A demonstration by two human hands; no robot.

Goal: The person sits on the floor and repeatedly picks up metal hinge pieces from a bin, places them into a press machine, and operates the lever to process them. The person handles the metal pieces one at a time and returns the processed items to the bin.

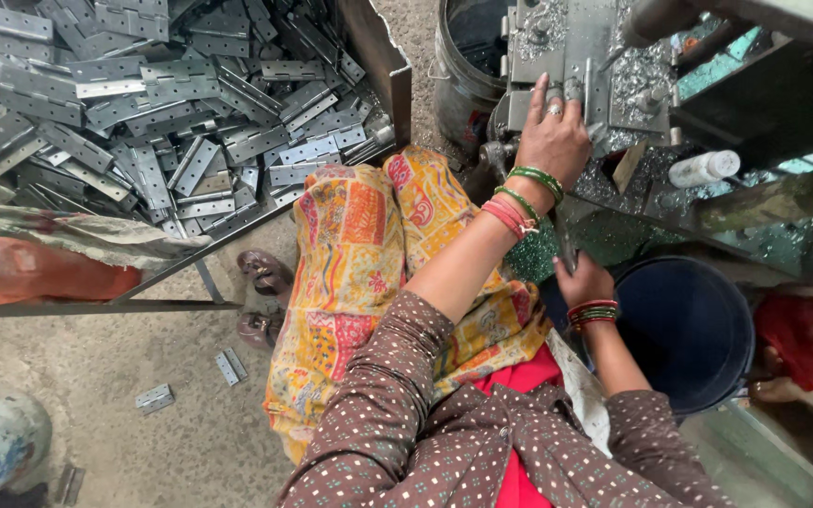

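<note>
Brown dotted sleeves [397, 414] sit closest under my eyes, with the yellow and orange patterned cloth [369, 254] draped over my knees just beyond. Low on my right, my right hand [583, 280] is closed around a thin dark metal handle [566, 246] beside the round dark blue bucket [684, 329]. Further out, my left hand [554, 139] lies flat with fingers spread, pressing a small grey metal hinge plate [565, 92] onto the steel press bed [566, 47], which is strewn with metal shavings; it presses rather than grips. A white plastic bottle [704, 168] lies to the right of the press. Away to my left, a heap of grey metal hinges [143, 103] fills the tray.
</note>
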